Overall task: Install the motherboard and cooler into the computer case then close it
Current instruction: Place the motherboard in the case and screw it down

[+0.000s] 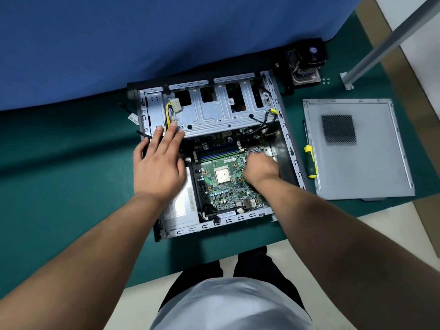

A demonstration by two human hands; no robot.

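The open computer case [238,221] lies flat on the green mat. Inside it sits the green motherboard [221,186] with its bare CPU [223,175] facing up. My left hand [159,163] rests flat with fingers spread over the case's left side, fingertips near the yellow-black power cable [168,113] and the drive cage [214,108]. My right hand [260,167] is curled on the motherboard's right edge; what its fingers grip is hidden. The cooler [307,61] stands outside the case at the back right. The grey side panel [357,148] lies flat to the right.
A yellow-green screwdriver [310,163] lies between the case and the side panel. Several small screws [326,81] sit near the cooler. A metal post with a foot bracket [346,81] stands at the back right. A blue cloth [142,44] covers the area behind the case.
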